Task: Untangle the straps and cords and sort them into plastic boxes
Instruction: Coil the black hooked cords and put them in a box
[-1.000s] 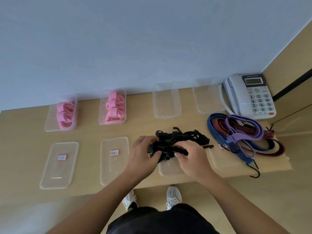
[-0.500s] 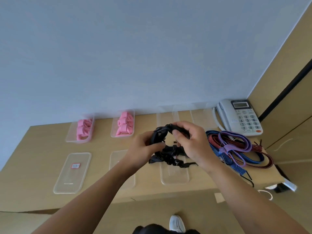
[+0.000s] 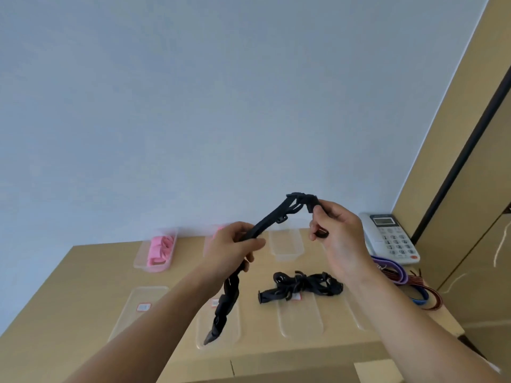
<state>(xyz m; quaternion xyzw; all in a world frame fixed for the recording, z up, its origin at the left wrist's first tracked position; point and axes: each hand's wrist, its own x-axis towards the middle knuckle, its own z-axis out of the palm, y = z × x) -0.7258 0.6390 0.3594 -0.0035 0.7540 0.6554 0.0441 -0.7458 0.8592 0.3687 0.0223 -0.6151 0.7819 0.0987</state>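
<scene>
Left hand [image 3: 235, 244]: fingers curled round a black strap [image 3: 266, 221], gripping it partway along its length. Right hand [image 3: 338, 233]: thumb and fingers pinching the strap near its upper end, where a buckle sits just above the knuckles. Both hands are raised above the desk [image 3: 83, 299] and held well apart. The strap runs on a slope between them, higher at the right. Its free tail hangs twisted from under the left hand and ends in front of a near clear box [image 3: 235, 331]; whether it touches that box cannot be told.

On the desk, a tangle of black straps [image 3: 301, 286] lies between the far and near rows, its near edge overlapping the rim of a second near box [image 3: 301, 322]. A third near box [image 3: 132, 313], at the left, carries a red-edged label.

In the far row, pink straps [image 3: 161, 250] fill a box at the left. A box with pink contents is mostly hidden behind the left hand. A far clear box [image 3: 286, 244] stands between the hands.

At the right, purple, red and blue bungee cords [image 3: 398, 277] lie coiled, partly behind the right forearm. A white telephone [image 3: 390, 239] stands just beyond them.
</scene>
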